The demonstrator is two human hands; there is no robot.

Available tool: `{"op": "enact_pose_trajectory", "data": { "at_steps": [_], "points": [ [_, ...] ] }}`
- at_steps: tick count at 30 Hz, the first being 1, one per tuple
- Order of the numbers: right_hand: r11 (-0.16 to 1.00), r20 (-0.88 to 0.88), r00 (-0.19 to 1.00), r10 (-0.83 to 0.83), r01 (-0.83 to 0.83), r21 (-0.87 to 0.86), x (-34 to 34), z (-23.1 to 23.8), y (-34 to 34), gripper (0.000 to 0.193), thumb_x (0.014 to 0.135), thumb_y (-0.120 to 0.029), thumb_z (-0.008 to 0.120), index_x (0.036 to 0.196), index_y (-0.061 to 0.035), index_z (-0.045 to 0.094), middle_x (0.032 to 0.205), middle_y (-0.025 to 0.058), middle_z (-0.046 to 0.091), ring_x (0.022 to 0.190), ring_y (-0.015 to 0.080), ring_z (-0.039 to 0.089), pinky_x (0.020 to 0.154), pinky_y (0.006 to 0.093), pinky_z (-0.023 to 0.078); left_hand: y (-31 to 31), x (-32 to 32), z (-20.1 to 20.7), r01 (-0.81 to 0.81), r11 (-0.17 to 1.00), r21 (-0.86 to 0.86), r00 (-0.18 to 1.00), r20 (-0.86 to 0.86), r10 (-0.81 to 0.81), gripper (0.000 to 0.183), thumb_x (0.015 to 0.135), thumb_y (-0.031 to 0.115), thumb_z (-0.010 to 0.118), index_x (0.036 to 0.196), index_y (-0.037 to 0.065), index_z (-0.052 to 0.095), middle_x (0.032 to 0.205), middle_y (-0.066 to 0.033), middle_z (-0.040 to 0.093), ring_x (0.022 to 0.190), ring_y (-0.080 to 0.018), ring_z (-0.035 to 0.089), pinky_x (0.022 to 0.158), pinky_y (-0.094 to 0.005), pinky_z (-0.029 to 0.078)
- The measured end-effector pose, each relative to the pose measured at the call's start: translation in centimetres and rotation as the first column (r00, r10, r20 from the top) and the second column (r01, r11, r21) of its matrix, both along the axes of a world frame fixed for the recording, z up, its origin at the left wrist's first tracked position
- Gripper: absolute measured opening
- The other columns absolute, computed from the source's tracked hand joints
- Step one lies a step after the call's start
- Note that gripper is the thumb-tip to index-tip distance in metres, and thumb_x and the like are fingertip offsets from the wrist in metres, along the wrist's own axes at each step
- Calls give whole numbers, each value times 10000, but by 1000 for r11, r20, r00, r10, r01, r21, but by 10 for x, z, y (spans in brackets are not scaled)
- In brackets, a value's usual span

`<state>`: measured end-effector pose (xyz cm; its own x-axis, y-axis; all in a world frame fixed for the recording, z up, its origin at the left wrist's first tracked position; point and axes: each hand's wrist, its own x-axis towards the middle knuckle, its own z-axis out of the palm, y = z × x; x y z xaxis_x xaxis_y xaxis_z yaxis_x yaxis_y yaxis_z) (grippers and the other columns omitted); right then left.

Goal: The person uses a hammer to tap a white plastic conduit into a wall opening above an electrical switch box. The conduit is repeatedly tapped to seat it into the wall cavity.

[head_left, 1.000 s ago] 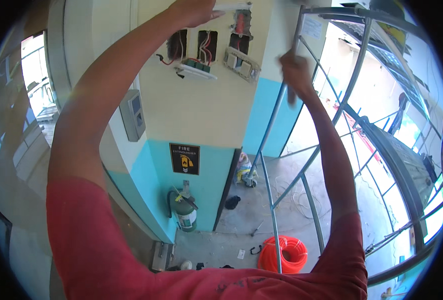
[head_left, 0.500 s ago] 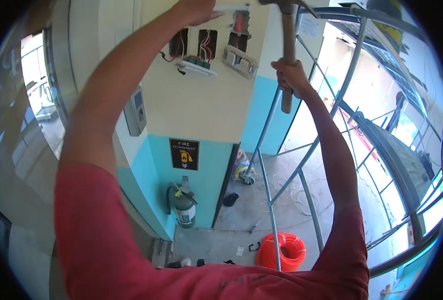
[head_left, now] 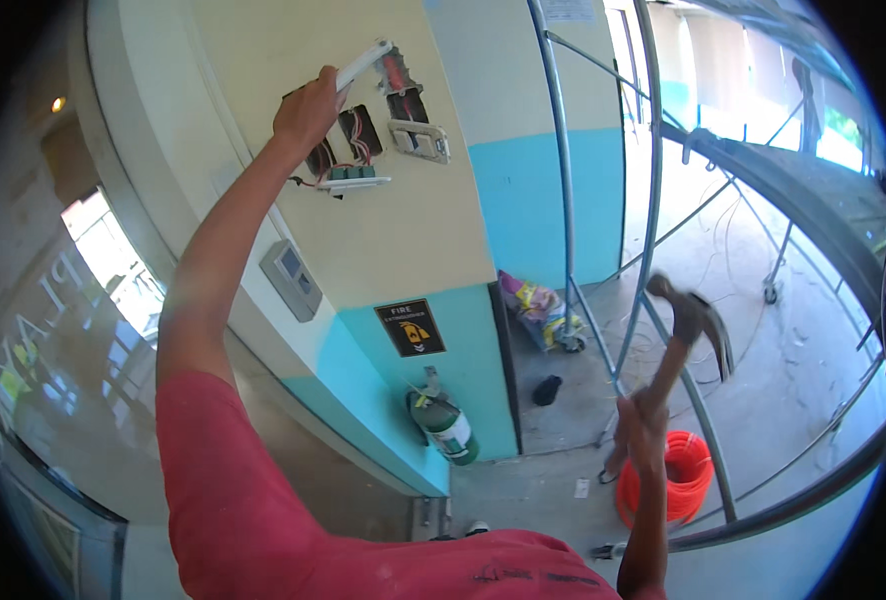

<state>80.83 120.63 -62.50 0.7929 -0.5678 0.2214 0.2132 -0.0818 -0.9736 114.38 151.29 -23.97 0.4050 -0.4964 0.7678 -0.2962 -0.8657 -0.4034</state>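
My left hand (head_left: 308, 115) is raised to the wall, its fingers closed round a pale, narrow bar-like tool (head_left: 368, 62). The tool's far end meets the edge of a rough chiselled groove (head_left: 395, 72) in the cream plaster. My right hand (head_left: 643, 430) grips the wooden handle of a claw hammer (head_left: 698, 325), low on the right and well apart from the wall. Below the left hand, an open wall box (head_left: 362, 135) shows red and white wires. A white switch plate (head_left: 355, 183) hangs from wires there, and another switch plate (head_left: 420, 141) hangs under the groove.
Metal scaffolding (head_left: 566, 150) stands close on the right. An orange coil of tubing (head_left: 698, 470) lies on the floor behind my right hand. A green fire extinguisher (head_left: 453, 430) hangs on the blue wall under its sign (head_left: 411, 327). A grey wall device (head_left: 291, 280) sits left.
My right hand has swung the hammer down from high beside the wall to low on the right. My left hand stays up by the groove, while the view has shifted and tilted.
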Motion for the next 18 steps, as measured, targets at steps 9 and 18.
{"op": "enact_pose_trajectory", "data": {
  "at_steps": [9, 18],
  "points": [
    [928, -484, 868, -115, 267, 260, -94, -112, 8, 174, 869, -153, 559, 904, -55, 418, 518, -11, 370, 325, 94, 371, 272, 264, 309, 4, -3, 29, 16, 963, -269, 950, -297, -99, 596, 859, 577, 507, 951, -7, 580, 769, -210, 638, 790, -340, 634, 732, -428, 490],
    [952, -535, 843, -62, 211, 222, -79, -117, 11, 171, 878, -156, 555, 851, -44, 430, 533, 12, 416, 353, 104, 413, 301, 275, 343, -1, -17, 36, -17, 936, -353, 914, -386, -129, 625, 862, 591, 492, 802, -26, 576, 681, -163, 607, 659, -296, 597, 662, -409, 471]
  ]
}}
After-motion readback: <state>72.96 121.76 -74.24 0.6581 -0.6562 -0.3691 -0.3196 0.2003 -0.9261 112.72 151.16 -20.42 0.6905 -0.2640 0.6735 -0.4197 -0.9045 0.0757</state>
